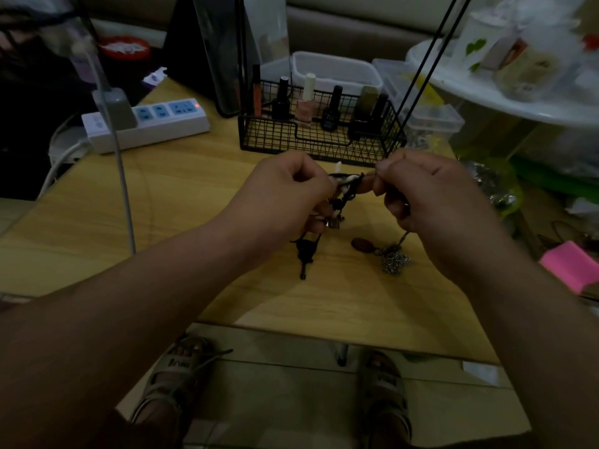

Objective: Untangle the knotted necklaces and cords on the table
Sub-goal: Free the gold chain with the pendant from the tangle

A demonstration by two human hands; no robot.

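Note:
A tangle of black cord [348, 189] with white beads and a small metal charm hangs between my two hands above the wooden table [181, 202]. My left hand [285, 192] grips its left side with curled fingers. My right hand [421, 192] pinches the right end of the same cord. A knotted black tail [306, 251] dangles down to the table top. On the table under my right hand lie a brown oval pendant [363, 245] and a heap of silver chain [393, 260]; a thin strand rises from the heap into my right hand.
Behind my hands stands a black wire basket [311, 140] holding several nail polish bottles. A white power strip [146, 124] lies at the back left, with a grey cable running over the table. Clear plastic boxes [434, 121] sit at the back right, and a pink block [570, 264] is at the right edge.

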